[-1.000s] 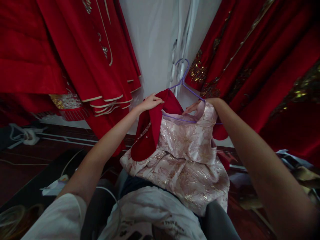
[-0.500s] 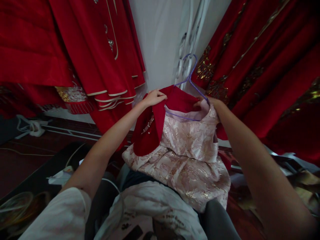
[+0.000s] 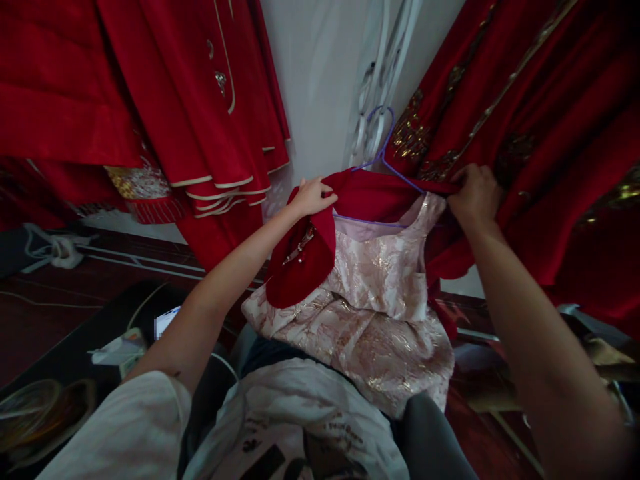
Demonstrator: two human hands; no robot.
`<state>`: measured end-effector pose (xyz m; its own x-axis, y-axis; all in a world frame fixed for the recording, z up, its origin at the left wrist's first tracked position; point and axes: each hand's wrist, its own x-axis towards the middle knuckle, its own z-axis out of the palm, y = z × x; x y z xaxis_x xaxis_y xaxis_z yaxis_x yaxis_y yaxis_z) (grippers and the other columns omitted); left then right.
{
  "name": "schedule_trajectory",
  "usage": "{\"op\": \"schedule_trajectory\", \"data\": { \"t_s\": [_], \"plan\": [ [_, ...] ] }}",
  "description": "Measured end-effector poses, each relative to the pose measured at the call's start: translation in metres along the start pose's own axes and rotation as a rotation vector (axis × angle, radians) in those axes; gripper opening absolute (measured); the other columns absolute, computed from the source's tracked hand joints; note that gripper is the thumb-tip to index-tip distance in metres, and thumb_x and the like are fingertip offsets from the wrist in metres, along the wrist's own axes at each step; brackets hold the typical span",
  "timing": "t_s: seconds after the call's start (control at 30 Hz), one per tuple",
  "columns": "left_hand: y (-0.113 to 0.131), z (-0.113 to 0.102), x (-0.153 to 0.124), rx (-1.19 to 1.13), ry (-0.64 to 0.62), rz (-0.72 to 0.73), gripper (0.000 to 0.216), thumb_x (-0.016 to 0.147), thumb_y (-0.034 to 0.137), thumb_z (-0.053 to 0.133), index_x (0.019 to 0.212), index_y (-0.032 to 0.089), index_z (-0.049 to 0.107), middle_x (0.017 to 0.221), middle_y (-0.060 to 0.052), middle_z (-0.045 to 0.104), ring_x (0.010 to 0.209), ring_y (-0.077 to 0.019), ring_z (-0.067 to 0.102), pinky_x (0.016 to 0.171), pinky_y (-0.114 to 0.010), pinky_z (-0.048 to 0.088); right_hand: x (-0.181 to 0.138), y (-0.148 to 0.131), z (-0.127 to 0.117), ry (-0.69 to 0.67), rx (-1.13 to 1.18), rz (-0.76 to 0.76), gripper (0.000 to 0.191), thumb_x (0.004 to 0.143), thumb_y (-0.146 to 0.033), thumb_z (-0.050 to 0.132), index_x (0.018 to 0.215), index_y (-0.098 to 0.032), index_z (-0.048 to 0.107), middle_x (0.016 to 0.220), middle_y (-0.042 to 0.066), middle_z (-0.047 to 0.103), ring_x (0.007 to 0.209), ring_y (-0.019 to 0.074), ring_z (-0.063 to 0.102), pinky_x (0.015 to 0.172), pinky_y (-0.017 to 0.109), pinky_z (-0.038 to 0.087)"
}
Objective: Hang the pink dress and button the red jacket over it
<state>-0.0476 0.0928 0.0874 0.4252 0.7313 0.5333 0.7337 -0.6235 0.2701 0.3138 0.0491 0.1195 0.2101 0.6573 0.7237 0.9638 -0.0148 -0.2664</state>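
A pale pink brocade dress [image 3: 380, 267] with gold threads lies across my lap on a purple hanger [image 3: 387, 143]. Over its shoulders sits a red cape [image 3: 305, 273], with a beaded ornament on its left front. My left hand [image 3: 315, 197] is closed on the cape's edge at the left shoulder of the dress. Beyond the right shoulder strap, my right hand [image 3: 475, 193] pinches the cape's other side and holds it stretched outward. The red cloth behind the neckline spans between both hands.
Red garments with cream piping [image 3: 215, 180] hang at the left, and red gowns with gold sequins [image 3: 525, 153] at the right. White metal bars [image 3: 385, 73] stand against the pale wall. A dark surface [image 3: 95, 333] at lower left bears a white item [image 3: 120, 350] and a clear round container [image 3: 30, 407].
My right hand has moved from the dress's right shoulder outward to the right, drawing the red cape with it. My left hand stays on the cape, shifted only slightly.
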Motion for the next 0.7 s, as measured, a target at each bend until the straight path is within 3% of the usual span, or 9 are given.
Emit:
{"op": "schedule_trajectory", "data": {
  "t_s": [0.17, 0.33, 0.47, 0.6, 0.7],
  "plan": [
    [0.010, 0.000, -0.006, 0.066, 0.015, -0.045, 0.030, 0.086, 0.035, 0.047, 0.073, 0.016, 0.066, 0.093, -0.011, 0.068, 0.123, -0.0313, 0.046, 0.106, -0.052, 0.026, -0.014, 0.013, -0.015, 0.089, -0.035, -0.073, 0.035, 0.063, -0.004, 0.051, 0.095, -0.015, 0.060, 0.111, 0.022, 0.053, 0.104, 0.0283, 0.047, 0.087, 0.038, 0.033],
    [0.022, -0.003, -0.014, 0.109, 0.036, -0.092, 0.029, 0.086, 0.034, 0.047, 0.076, 0.015, 0.066, 0.106, -0.015, 0.064, 0.117, -0.0327, 0.050, 0.105, -0.053, 0.027, -0.033, 0.010, -0.043, 0.026, -0.053, -0.068, 0.044, 0.060, -0.004, 0.055, 0.101, -0.020, 0.056, 0.101, 0.014, 0.058, 0.086, 0.0241, 0.053, 0.075, 0.032, 0.038],
    [0.030, -0.005, -0.021, 0.139, 0.050, -0.111, 0.029, 0.087, 0.032, 0.046, 0.077, 0.015, 0.067, 0.104, -0.015, 0.063, 0.110, -0.0321, 0.054, 0.100, -0.051, 0.031, -0.063, -0.012, -0.058, -0.075, -0.212, -0.144, 0.036, 0.071, -0.018, 0.059, 0.107, -0.021, 0.053, 0.102, 0.015, 0.060, 0.077, 0.0256, 0.057, 0.065, 0.034, 0.035],
    [0.032, -0.007, -0.023, 0.134, 0.059, -0.101, 0.029, 0.087, 0.032, 0.046, 0.076, 0.016, 0.067, 0.101, -0.014, 0.064, 0.109, -0.0326, 0.053, 0.098, -0.052, 0.032, -0.085, -0.037, -0.049, -0.252, -0.211, -0.223, 0.034, 0.081, -0.031, 0.053, 0.111, -0.017, 0.048, 0.097, 0.016, 0.062, 0.074, 0.0279, 0.059, 0.063, 0.036, 0.039],
    [0.035, -0.007, -0.025, 0.146, 0.061, -0.109, 0.028, 0.087, 0.032, 0.047, 0.076, 0.016, 0.067, 0.101, -0.013, 0.064, 0.109, -0.0321, 0.053, 0.098, -0.051, 0.033, -0.087, -0.053, -0.030, -0.255, -0.081, -0.146, 0.038, 0.081, -0.034, 0.053, 0.113, -0.016, 0.046, 0.090, 0.015, 0.063, 0.077, 0.0306, 0.061, 0.068, 0.039, 0.043]
  ]
}}
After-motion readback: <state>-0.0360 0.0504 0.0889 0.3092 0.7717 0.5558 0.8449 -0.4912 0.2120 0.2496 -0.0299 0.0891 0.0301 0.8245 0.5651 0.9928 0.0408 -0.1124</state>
